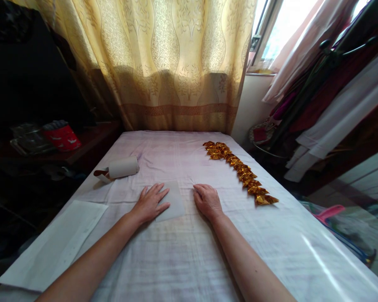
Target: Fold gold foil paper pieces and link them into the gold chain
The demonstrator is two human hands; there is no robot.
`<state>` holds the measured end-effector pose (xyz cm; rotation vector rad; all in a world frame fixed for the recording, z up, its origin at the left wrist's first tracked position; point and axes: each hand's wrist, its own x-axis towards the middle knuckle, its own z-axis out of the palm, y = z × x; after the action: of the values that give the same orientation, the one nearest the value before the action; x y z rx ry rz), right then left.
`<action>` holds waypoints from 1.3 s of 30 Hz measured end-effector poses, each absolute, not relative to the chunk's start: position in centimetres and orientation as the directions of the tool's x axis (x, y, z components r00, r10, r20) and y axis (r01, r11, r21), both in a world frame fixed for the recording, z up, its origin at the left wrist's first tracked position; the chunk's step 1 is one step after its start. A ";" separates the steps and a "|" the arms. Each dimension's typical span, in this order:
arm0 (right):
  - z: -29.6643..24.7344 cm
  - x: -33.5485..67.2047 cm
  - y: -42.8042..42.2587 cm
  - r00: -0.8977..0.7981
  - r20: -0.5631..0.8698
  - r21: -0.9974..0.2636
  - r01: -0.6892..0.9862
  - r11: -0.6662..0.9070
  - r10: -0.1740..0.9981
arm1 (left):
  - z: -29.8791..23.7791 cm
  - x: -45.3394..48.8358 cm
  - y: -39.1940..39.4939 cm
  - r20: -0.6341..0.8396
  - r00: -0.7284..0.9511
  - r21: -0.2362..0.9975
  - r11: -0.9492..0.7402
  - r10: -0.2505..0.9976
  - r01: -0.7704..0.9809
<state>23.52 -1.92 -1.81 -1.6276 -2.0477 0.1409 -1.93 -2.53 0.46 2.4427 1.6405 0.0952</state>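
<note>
My left hand point(150, 204) lies flat with fingers spread over the left part of a small pale square sheet of paper point(175, 202). To the right of that sheet, my right hand point(207, 201) rests on the cloth with its fingers curled in. Whatever those fingers may hold is hidden under the hand. A row of folded gold foil pieces point(243, 173) runs along the right side of the table, apart from both hands. Beyond my left hand, a whitish roll point(123, 167) lies on its side, with a brown piece sticking out at its left end.
A large white sheet point(55, 243) lies at the table's left edge. Pale checked cloth point(182, 268) covers the table. A yellow curtain point(176, 63) hangs behind it. Left stands a dark shelf with a red container point(63, 136); clothes point(327, 113) hang on the right.
</note>
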 end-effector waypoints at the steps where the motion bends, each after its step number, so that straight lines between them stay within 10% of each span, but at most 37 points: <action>1: -1.7 23.4 -2.1 -0.164 0.329 -0.389 0.874 0.291 0.930 | 0.2 -1.9 -2.7 -0.050 0.372 0.192 -0.357 0.927 0.914; 12: -1.1 22.9 -7.0 -0.543 0.345 -0.384 0.663 0.643 0.766 | -0.5 -1.4 -3.5 -0.025 0.406 0.165 -0.396 0.914 0.903; 39: -1.4 20.9 -5.9 -0.498 0.324 -0.391 0.703 0.594 0.804 | -2.2 -2.3 -3.6 0.187 0.462 0.263 -0.498 0.867 0.827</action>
<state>20.95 -5.90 -1.38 -1.1992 -2.3496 0.2842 -2.27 -3.57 -2.18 2.5689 1.4969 0.4486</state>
